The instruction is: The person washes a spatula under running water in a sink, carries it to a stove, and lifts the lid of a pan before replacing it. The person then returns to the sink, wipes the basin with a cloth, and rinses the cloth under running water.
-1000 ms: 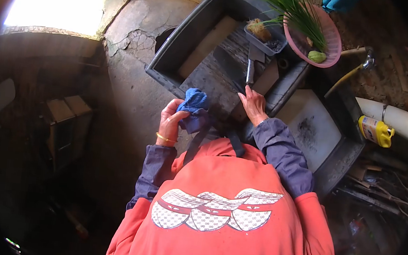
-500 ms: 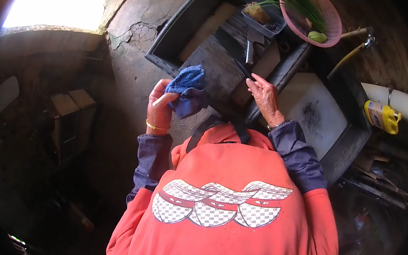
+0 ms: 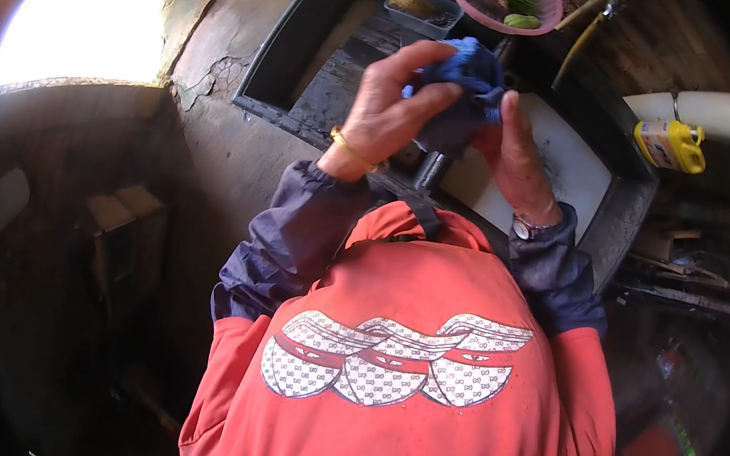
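A blue cloth (image 3: 474,71) is bunched up between my two hands, above the sink unit. My left hand (image 3: 384,112) grips it from the left, with thumb and fingers pressed into the folds. On the other side my right hand (image 3: 522,168) holds the cloth's lower right part, its thumb pointing up along the edge. The fingers of the right hand are mostly hidden behind the cloth, so whether they hold anything else does not show. A yellow band circles my left wrist and a watch (image 3: 522,228) my right.
Behind the hands is a dark sink unit (image 3: 262,63) with a pale basin floor (image 3: 591,174). A grey plastic tub (image 3: 439,28) and a pink basin (image 3: 550,17) with greens stand at the back. To the right are a tap (image 3: 610,4) and a yellow bottle (image 3: 671,148).
My left hand has carried the cloth right and up to meet my right hand, which was by a dark handle on the board. Both hands now hold the cloth. The view has shifted slightly.
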`<state>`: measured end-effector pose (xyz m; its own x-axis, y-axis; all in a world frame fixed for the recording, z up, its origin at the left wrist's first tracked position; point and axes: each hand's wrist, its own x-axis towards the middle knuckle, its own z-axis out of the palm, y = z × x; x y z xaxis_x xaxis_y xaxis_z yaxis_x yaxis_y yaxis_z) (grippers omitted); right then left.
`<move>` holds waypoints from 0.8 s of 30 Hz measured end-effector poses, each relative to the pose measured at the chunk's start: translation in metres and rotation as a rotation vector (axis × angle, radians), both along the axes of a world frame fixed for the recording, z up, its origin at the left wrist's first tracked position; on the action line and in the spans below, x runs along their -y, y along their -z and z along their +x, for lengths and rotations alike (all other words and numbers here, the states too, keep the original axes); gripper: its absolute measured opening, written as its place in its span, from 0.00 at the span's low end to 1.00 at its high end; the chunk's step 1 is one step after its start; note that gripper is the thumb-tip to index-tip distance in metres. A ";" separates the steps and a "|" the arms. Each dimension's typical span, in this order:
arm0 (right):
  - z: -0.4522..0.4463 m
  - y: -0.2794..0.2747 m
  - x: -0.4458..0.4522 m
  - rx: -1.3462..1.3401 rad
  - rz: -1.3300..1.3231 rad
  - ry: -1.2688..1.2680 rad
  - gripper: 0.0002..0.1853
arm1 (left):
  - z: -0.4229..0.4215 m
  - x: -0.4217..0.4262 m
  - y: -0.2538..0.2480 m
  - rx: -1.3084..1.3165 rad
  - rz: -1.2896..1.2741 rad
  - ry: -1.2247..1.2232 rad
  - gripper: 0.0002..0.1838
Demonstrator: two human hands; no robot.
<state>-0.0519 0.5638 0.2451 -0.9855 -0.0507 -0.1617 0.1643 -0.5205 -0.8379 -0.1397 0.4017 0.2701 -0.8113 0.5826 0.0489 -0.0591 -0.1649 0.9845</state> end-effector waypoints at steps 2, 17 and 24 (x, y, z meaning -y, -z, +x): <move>0.017 -0.001 -0.016 0.000 0.066 0.057 0.30 | 0.003 -0.017 0.003 -0.279 -0.168 0.121 0.18; 0.078 0.172 -0.028 0.144 0.943 -0.079 0.17 | 0.021 0.069 0.082 0.184 -0.466 -0.140 0.14; 0.051 0.214 -0.069 0.360 0.855 0.292 0.20 | 0.045 0.088 0.092 0.278 -0.563 -0.238 0.12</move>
